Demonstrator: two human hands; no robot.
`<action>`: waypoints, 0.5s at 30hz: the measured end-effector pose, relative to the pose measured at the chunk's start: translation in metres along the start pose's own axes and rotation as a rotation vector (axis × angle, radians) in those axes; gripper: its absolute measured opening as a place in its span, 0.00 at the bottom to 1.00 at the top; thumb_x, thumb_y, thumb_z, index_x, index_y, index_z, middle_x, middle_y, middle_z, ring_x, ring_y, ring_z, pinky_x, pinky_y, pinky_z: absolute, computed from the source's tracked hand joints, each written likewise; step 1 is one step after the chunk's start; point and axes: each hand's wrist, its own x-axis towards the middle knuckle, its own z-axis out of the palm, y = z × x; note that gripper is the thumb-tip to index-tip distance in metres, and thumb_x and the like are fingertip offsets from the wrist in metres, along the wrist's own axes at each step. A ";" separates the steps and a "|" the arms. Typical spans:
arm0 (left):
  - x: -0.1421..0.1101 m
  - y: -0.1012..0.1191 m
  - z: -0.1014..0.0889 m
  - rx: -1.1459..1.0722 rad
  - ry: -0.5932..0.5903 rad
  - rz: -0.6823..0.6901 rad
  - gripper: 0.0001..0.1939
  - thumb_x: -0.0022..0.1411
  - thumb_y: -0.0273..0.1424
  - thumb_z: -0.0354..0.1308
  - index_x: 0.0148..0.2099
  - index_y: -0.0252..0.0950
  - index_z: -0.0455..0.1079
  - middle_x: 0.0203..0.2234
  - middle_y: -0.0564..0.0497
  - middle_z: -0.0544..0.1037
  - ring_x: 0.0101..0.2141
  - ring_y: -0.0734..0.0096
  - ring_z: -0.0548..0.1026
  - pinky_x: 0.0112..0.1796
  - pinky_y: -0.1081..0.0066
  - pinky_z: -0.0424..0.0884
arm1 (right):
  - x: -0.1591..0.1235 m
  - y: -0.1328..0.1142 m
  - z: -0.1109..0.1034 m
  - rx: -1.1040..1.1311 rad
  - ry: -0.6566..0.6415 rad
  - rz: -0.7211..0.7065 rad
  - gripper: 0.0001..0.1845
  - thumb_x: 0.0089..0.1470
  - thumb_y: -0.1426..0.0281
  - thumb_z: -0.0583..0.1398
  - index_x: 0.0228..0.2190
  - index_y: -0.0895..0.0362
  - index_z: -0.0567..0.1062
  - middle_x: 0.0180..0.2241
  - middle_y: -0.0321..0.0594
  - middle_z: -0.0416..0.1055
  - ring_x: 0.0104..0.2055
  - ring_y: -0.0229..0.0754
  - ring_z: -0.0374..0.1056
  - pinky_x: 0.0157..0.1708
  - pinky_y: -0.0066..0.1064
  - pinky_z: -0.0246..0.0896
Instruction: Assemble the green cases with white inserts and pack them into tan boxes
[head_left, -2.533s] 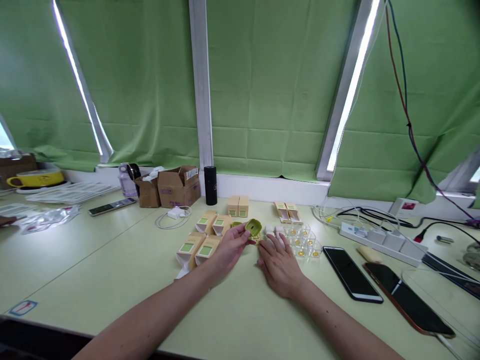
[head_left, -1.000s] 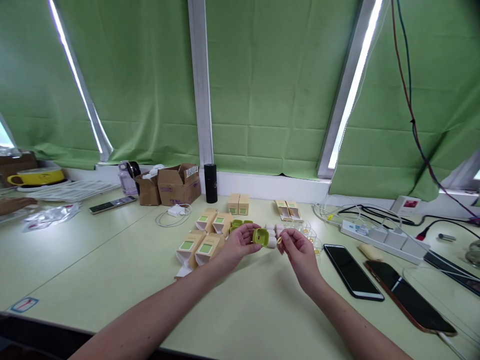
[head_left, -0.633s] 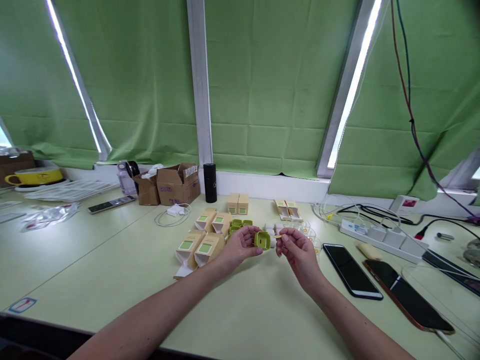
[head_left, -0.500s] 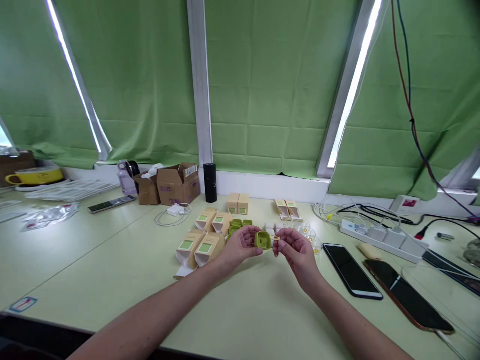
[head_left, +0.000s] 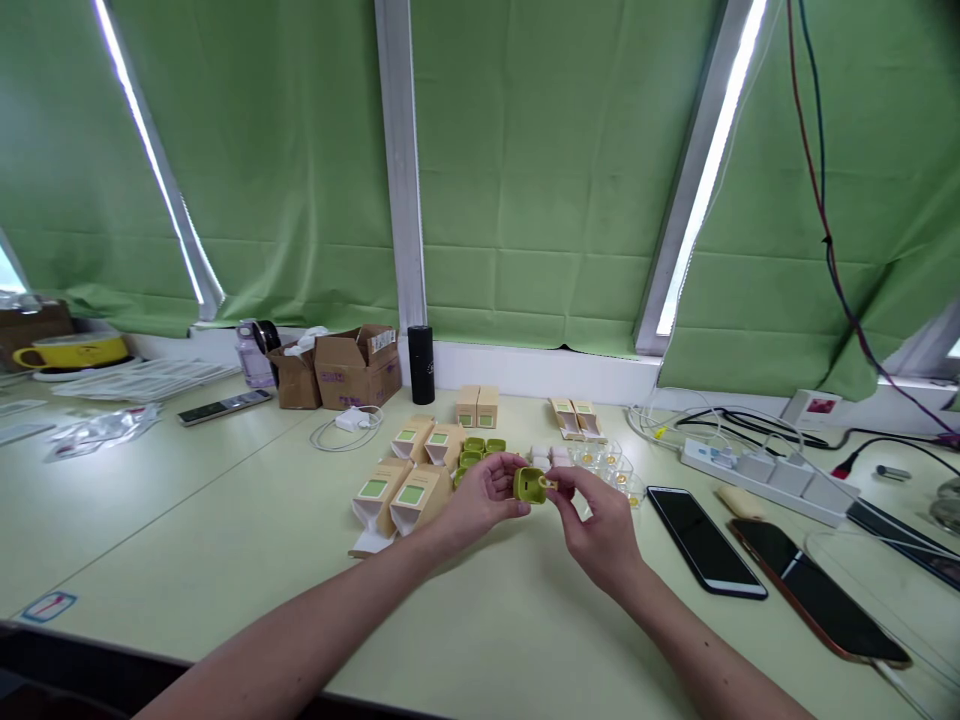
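Note:
Just above the table my left hand (head_left: 484, 503) is closed on a small green square cup (head_left: 529, 486) with a dark slot in its bottom, its opening turned toward me. My right hand (head_left: 602, 522) pinches a small pale-yellow loop-shaped piece (head_left: 550, 483), whose end reaches over the cup's right edge. Whether it goes into the slot I cannot tell. Behind my left hand stand several more green cups (head_left: 473, 446), partly hidden. Small white and pinkish pieces (head_left: 559, 455) lie behind my hands. Right of them are clear cups (head_left: 619, 470) with yellow centres.
Several cardboard packs (head_left: 420, 497) with green labels stand left of my hands, more (head_left: 478, 405) behind. A phone (head_left: 705, 540), another phone (head_left: 817, 590) and a power strip (head_left: 765, 480) with cables lie right. Brown cartons (head_left: 358, 372) and a black cylinder (head_left: 421, 365) stand at the back.
My right hand rose from the table with the yellow piece, turned it in its fingers and brought it left to the green cup. My left hand moved the cup slightly right and down.

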 end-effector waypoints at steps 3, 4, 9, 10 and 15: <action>-0.001 0.000 0.002 0.004 -0.008 0.043 0.28 0.44 0.24 0.79 0.47 0.35 0.73 0.42 0.48 0.78 0.46 0.64 0.78 0.49 0.63 0.74 | -0.002 0.002 0.003 -0.048 -0.012 -0.134 0.10 0.65 0.75 0.58 0.45 0.52 0.76 0.38 0.42 0.80 0.36 0.45 0.77 0.36 0.35 0.74; -0.001 -0.001 0.003 0.007 -0.012 0.053 0.28 0.44 0.23 0.79 0.47 0.35 0.73 0.43 0.48 0.78 0.46 0.63 0.78 0.50 0.62 0.74 | -0.002 0.003 0.004 -0.059 -0.011 -0.162 0.12 0.65 0.76 0.58 0.46 0.52 0.76 0.38 0.43 0.81 0.37 0.45 0.78 0.37 0.36 0.75; -0.002 -0.002 0.005 0.045 -0.028 0.071 0.28 0.44 0.21 0.78 0.48 0.35 0.73 0.44 0.46 0.79 0.48 0.61 0.78 0.52 0.58 0.74 | -0.002 0.004 0.004 -0.171 -0.009 -0.236 0.12 0.65 0.78 0.57 0.46 0.53 0.75 0.38 0.44 0.80 0.38 0.46 0.77 0.38 0.38 0.74; -0.002 -0.002 0.005 0.055 -0.027 0.076 0.28 0.45 0.21 0.78 0.48 0.35 0.73 0.44 0.46 0.79 0.48 0.60 0.78 0.53 0.58 0.74 | -0.001 0.004 0.004 -0.210 -0.006 -0.251 0.11 0.64 0.78 0.58 0.45 0.54 0.75 0.38 0.44 0.80 0.39 0.47 0.76 0.38 0.38 0.72; -0.004 -0.002 0.006 0.085 -0.037 0.111 0.27 0.47 0.23 0.78 0.49 0.35 0.74 0.45 0.46 0.78 0.48 0.60 0.78 0.54 0.57 0.73 | 0.003 -0.002 0.001 -0.345 0.000 -0.336 0.08 0.64 0.78 0.58 0.42 0.56 0.75 0.37 0.45 0.77 0.37 0.47 0.71 0.37 0.38 0.66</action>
